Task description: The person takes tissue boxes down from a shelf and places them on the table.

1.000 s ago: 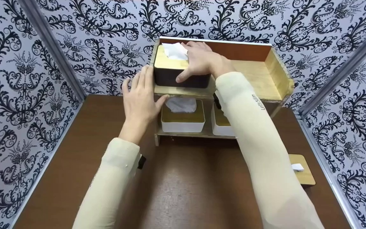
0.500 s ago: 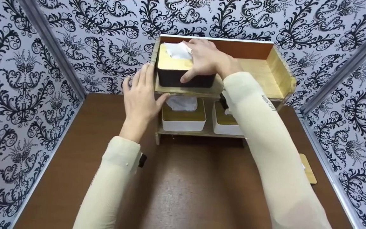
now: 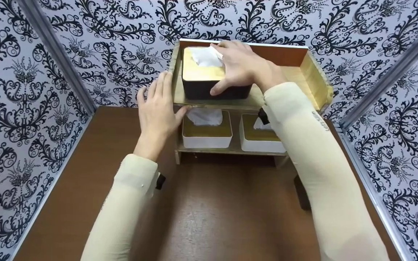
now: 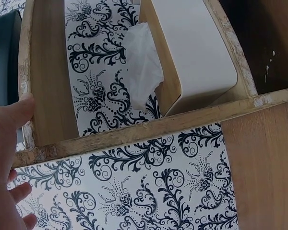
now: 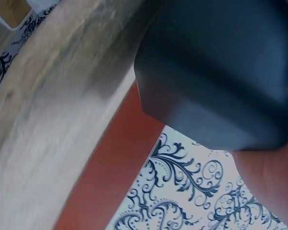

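Tissue box (image 3: 201,80) under arched right hand (image 3: 240,66)

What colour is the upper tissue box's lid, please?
The lid is pale yellow, clearest in the head view.

2 arms (image 3: 314,145) extend forward, right grip (image 3: 238,67) seemingly curled.
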A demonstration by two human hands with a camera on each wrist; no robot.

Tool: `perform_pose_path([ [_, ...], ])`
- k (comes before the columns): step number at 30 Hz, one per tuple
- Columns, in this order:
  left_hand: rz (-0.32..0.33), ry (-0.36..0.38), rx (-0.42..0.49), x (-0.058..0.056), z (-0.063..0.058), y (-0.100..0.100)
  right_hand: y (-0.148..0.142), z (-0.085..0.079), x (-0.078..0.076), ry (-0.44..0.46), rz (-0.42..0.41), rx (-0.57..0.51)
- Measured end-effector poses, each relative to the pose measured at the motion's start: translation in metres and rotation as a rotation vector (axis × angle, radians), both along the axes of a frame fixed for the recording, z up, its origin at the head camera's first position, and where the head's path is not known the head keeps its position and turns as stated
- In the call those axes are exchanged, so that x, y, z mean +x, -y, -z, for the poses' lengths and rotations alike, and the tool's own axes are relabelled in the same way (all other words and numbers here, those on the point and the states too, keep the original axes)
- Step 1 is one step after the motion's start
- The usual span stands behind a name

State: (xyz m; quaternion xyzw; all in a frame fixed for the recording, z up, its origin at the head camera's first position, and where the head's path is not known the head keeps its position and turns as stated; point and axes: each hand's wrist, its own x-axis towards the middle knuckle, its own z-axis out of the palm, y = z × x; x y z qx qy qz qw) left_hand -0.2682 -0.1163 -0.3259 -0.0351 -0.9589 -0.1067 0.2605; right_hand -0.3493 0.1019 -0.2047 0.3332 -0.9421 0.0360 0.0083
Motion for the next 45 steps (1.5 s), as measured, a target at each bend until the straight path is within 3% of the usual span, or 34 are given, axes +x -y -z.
perform_pose_path([
  [15, 0.005, 0.029, 0.017, 0.000, 0.000, 0.003, -0.018, -0.004, 0.029, -0.024, -0.046, 0.007],
  [45, 0.012, 0.037, 0.011, -0.001, -0.002, 0.002, -0.071, 0.013, 0.084, -0.063, -0.077, -0.016],
])
